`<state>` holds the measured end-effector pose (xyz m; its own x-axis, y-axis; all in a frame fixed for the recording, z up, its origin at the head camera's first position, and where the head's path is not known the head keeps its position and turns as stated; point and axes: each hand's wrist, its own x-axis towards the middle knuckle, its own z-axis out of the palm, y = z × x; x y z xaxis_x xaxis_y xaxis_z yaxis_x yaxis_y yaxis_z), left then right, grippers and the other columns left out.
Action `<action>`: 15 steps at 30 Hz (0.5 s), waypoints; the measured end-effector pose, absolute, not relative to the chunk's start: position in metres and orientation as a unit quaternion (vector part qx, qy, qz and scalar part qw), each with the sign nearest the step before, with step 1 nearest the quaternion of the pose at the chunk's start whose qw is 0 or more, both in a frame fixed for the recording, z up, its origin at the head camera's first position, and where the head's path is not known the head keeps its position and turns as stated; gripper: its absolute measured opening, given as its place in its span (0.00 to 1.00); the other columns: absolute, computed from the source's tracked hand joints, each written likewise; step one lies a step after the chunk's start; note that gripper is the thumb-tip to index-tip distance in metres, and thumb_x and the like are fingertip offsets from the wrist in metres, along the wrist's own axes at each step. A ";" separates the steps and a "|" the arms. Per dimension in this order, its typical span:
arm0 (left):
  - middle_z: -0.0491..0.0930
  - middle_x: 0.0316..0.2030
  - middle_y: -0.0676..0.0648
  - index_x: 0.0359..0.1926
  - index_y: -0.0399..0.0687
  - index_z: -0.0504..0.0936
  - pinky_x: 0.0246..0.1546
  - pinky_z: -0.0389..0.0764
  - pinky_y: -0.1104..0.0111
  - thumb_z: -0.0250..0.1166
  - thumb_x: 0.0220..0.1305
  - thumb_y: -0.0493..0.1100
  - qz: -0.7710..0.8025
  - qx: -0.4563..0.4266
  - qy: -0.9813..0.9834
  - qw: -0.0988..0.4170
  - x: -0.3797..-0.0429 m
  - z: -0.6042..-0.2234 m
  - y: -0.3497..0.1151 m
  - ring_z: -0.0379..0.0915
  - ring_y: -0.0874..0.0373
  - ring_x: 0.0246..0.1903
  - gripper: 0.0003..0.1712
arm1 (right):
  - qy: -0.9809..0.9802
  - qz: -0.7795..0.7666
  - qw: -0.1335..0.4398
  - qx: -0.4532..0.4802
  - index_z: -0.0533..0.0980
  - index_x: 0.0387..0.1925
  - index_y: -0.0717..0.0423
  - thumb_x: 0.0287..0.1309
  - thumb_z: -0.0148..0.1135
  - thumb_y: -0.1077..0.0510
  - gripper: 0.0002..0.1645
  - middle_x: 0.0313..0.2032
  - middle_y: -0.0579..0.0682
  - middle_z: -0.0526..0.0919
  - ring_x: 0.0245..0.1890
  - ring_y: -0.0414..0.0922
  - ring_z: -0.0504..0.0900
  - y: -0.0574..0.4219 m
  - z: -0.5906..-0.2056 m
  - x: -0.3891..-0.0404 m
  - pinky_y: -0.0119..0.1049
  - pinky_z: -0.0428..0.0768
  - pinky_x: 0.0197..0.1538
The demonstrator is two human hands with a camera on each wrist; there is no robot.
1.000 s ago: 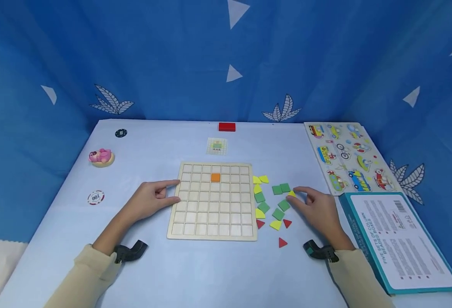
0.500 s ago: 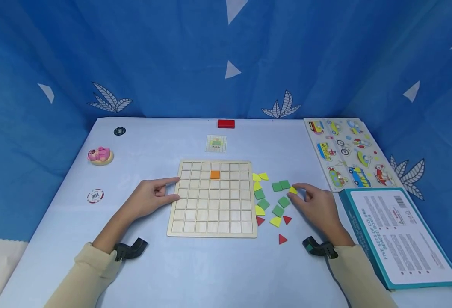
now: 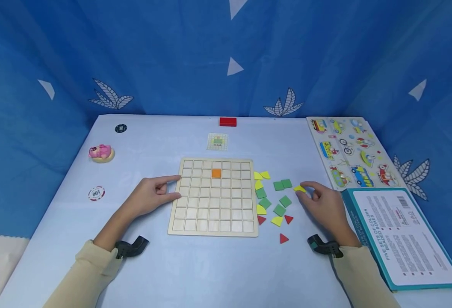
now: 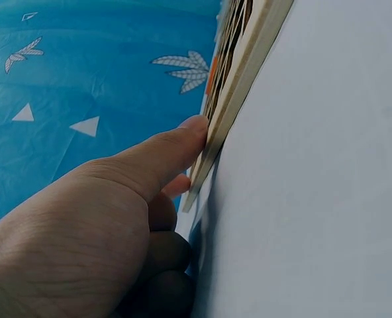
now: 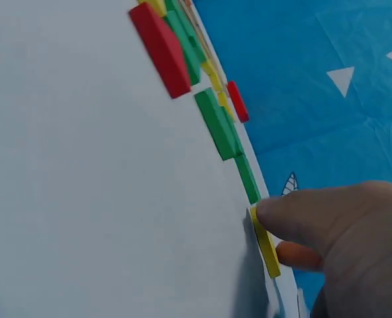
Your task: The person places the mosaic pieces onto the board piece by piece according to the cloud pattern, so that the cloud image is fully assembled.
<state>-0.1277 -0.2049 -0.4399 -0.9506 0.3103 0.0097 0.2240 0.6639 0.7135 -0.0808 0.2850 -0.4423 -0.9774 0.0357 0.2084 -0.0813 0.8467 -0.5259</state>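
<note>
My right hand (image 3: 323, 209) pinches a yellow quarter-round tile (image 3: 299, 188) between thumb and forefinger, right of the loose pieces. In the right wrist view the same tile shows edge-on, close over the white table, its shadow beside it. A wooden grid board (image 3: 212, 196) lies in the middle of the table, with one orange square tile (image 3: 216, 173) in its second row. At the board's left edge my left hand (image 3: 149, 196) rests, thumb and forefinger extended and touching the rim, the other fingers curled under. In the left wrist view, the thumb (image 4: 166, 156) meets the board's edge (image 4: 239, 89).
Green squares (image 3: 279, 209), yellow tiles (image 3: 276, 221) and red triangles (image 3: 284, 238) lie right of the board. Behind it are a pattern card (image 3: 217, 141) and a red block (image 3: 228, 122). A picture puzzle (image 3: 350, 156) and teal box (image 3: 406, 239) stand right; a pink figurine (image 3: 101, 152) left.
The right hand has drawn the yellow tile to the right, away from the green squares, and tilted it. The left hand stays at the board. The head view has shifted slightly.
</note>
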 end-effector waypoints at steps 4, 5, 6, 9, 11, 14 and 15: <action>0.62 0.14 0.56 0.63 0.51 0.82 0.24 0.64 0.67 0.77 0.60 0.53 0.385 0.148 0.909 0.058 -0.129 -0.438 -0.205 0.57 0.61 0.17 0.31 | -0.957 0.257 0.133 0.009 0.84 0.49 0.57 0.57 0.77 0.49 0.22 0.13 0.44 0.67 0.13 0.42 0.68 0.282 -0.446 -0.084 0.34 0.61 0.17; 0.62 0.14 0.57 0.63 0.51 0.82 0.24 0.64 0.67 0.77 0.60 0.53 0.386 0.148 0.909 0.057 -0.130 -0.438 -0.205 0.57 0.61 0.17 0.31 | -0.957 0.254 0.137 0.008 0.84 0.48 0.57 0.56 0.78 0.49 0.23 0.13 0.44 0.68 0.13 0.42 0.69 0.280 -0.446 -0.085 0.34 0.61 0.17; 0.61 0.14 0.57 0.63 0.51 0.83 0.24 0.64 0.67 0.77 0.60 0.53 0.386 0.148 0.909 0.056 -0.130 -0.438 -0.205 0.57 0.61 0.17 0.31 | -0.958 0.252 0.140 0.008 0.84 0.47 0.58 0.56 0.78 0.48 0.23 0.13 0.44 0.68 0.13 0.42 0.69 0.279 -0.446 -0.086 0.34 0.61 0.17; 0.61 0.15 0.57 0.63 0.51 0.83 0.24 0.64 0.67 0.77 0.60 0.54 0.386 0.147 0.909 0.054 -0.131 -0.438 -0.206 0.56 0.61 0.17 0.31 | -0.959 0.248 0.136 0.012 0.83 0.48 0.57 0.58 0.76 0.49 0.21 0.14 0.44 0.67 0.13 0.42 0.68 0.278 -0.445 -0.088 0.34 0.61 0.17; 0.61 0.14 0.57 0.63 0.51 0.83 0.24 0.64 0.67 0.77 0.60 0.53 0.386 0.145 0.909 0.055 -0.130 -0.438 -0.206 0.56 0.61 0.17 0.31 | -0.960 0.253 0.121 0.019 0.84 0.50 0.56 0.60 0.75 0.51 0.20 0.14 0.44 0.66 0.13 0.43 0.67 0.279 -0.444 -0.087 0.34 0.60 0.17; 0.61 0.15 0.56 0.63 0.51 0.83 0.24 0.63 0.67 0.77 0.60 0.53 0.389 0.140 0.908 0.063 -0.128 -0.438 -0.205 0.56 0.61 0.17 0.32 | -0.959 0.268 0.094 0.025 0.83 0.54 0.53 0.63 0.73 0.53 0.20 0.14 0.44 0.65 0.14 0.43 0.67 0.283 -0.444 -0.085 0.34 0.60 0.18; 0.61 0.15 0.56 0.63 0.51 0.82 0.24 0.63 0.67 0.77 0.60 0.53 0.390 0.139 0.908 0.065 -0.128 -0.438 -0.205 0.56 0.61 0.17 0.32 | -0.958 0.272 0.090 0.025 0.83 0.55 0.53 0.63 0.73 0.53 0.20 0.14 0.45 0.65 0.14 0.43 0.67 0.284 -0.443 -0.084 0.34 0.59 0.18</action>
